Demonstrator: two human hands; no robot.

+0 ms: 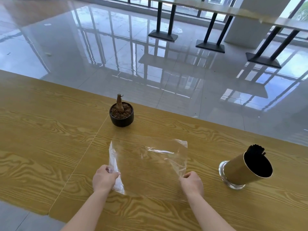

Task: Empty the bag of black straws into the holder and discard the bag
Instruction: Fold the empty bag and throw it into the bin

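Note:
A clear plastic bag (150,164) is spread flat over the wooden table (41,130), with nothing visible inside it. My left hand (104,178) pinches its near left edge, where the plastic is bunched. My right hand (192,182) pinches its near right corner. To the right stands a gold cylindrical holder (240,169) on a clear glass base. A bundle of black straws (255,150) sticks out of its far side.
A small black pot (121,116) with soil and a bare stem stands beyond the bag, near the table's far edge. A seam runs across the tabletop left of the bag. Glossy tiled floor and black-legged tables (164,19) lie beyond.

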